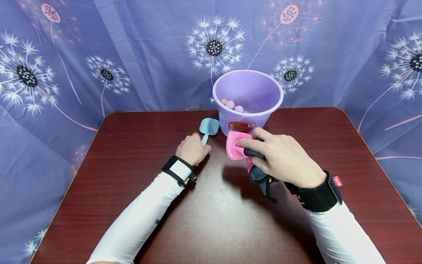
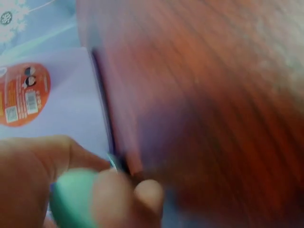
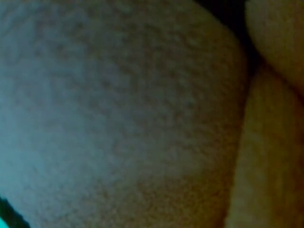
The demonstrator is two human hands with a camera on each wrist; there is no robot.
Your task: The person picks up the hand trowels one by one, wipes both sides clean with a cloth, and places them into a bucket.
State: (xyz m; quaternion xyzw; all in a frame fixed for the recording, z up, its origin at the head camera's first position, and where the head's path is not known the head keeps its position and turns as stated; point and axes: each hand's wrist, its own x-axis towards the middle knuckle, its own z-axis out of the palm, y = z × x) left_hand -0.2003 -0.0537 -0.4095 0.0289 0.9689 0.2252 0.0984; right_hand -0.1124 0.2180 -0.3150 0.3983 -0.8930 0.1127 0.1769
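Observation:
My left hand (image 1: 192, 149) grips a light blue toy shovel (image 1: 209, 127) by its handle, with the broad blade pointing away beside the bucket. In the left wrist view the blurred blue-green handle (image 2: 73, 197) shows among the fingers. A lilac bucket (image 1: 227, 124) stands upright at the back of the table, with yellow and pink balls (image 1: 230, 104) inside. In front of it, my right hand (image 1: 287, 157) holds a pink scoop-like toy (image 1: 232, 148), the index finger lying on its hollow face. Its lower part is mostly hidden. Close-up dark skin fills the right wrist view.
The dark red wooden table (image 1: 211, 220) ends at a back edge just behind the bucket. A blue-purple curtain (image 1: 158, 55) with dandelion prints hangs behind and at both sides. Black straps (image 1: 316, 194) and a small device sit around the right wrist and palm.

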